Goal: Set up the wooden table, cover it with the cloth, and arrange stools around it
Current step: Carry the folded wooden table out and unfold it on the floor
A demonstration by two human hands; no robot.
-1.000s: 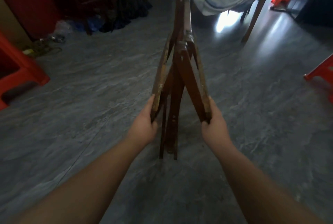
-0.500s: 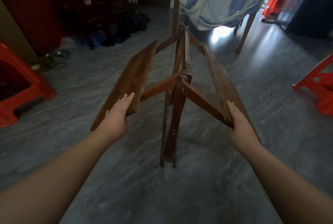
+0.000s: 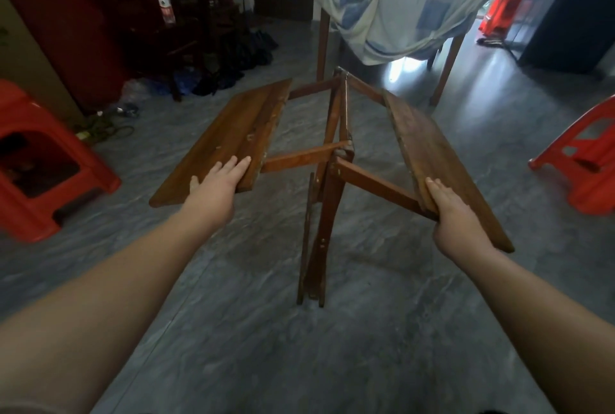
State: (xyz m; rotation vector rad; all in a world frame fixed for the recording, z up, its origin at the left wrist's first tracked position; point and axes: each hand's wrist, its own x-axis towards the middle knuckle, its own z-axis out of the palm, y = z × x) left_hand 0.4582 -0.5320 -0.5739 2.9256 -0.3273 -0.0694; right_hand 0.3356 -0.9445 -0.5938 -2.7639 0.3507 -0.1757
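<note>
Head view, looking down past two bare forearms at a grey marbled floor (image 3: 382, 347). A folding wooden table (image 3: 332, 160) stands there half unfolded: its legs are bunched together under the middle, and two slatted leaves angle out to either side like wings, each propped by a wooden strut.

The left hand (image 3: 216, 185) lies on the near end of the left leaf (image 3: 229, 134), fingers (image 3: 238, 164) straight and flat on top, thumb at the near edge. The right hand (image 3: 456, 210) holds the near corner of the right leaf (image 3: 442, 160), fingers stretched along the top; whether the thumb wraps underneath cannot be seen. Holding one leaf in each hand looks meant to spread both sides evenly so the frame opens without tipping. The leaves slope and a wide gap lies between them, so the top is not yet flat.

Behind stands a second table (image 3: 322, 44) draped in a pale cloth (image 3: 399, 4) with blue squares. Red plastic stools wait well apart: one stool (image 3: 36, 160) at far left, another stool (image 3: 585, 160) at far right.
</note>
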